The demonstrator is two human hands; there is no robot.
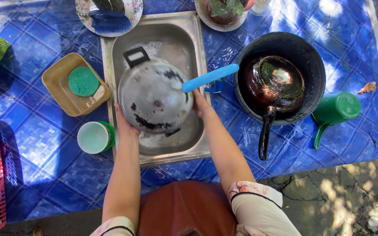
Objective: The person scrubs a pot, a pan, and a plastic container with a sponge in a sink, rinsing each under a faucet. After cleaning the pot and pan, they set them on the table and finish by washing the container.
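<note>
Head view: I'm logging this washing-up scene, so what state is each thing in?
Metal pot: upside down over the sink, scorched patches on its base.
Left hand: gripping the pot's rim.
Right hand: holding the blue-handled brush against the pot.
Steel sink: holds foamy water.
Black basin: holds a dirty frying pan.
Green jug: lying on its side.
Green cup: upright.

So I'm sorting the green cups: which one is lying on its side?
The dark green handled cup right of the black basin lies on its side. The light green cup, left of the sink, stands upright, mouth up.
</note>
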